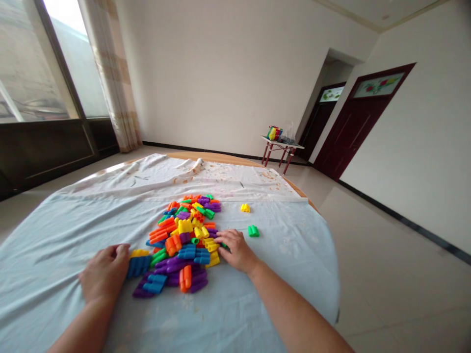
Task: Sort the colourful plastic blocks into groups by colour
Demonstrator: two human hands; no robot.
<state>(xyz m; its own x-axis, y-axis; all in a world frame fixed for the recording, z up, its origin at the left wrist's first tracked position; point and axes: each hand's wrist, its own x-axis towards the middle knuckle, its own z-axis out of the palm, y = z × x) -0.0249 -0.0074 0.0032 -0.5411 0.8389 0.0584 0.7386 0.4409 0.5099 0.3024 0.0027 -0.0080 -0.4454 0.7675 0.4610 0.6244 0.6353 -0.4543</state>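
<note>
A heap of plastic building blocks (184, 225) in orange, yellow, green, blue and purple lies on the cloth-covered table, between my two hands. At its left edge rests my left hand (105, 272), fingers loosely bent and partly hidden, beside a blue block (139, 265) and a yellow block (140, 253). My right hand (236, 249) is open at the heap's right side, fingertips reaching the yellow blocks (211, 244). A bit of green shows under its fingers. Apart from the heap, a green block (253, 231) and a yellow block (245, 208) lie to the right.
The round table wears a light blue cloth (294, 274) with a wrinkled white patterned part (221, 179) at the far side. Beyond stands a small folding table (265, 140) bearing a colourful bag (274, 133) and a clear plastic bag (289, 132). Windows and a curtain (116, 78) are left.
</note>
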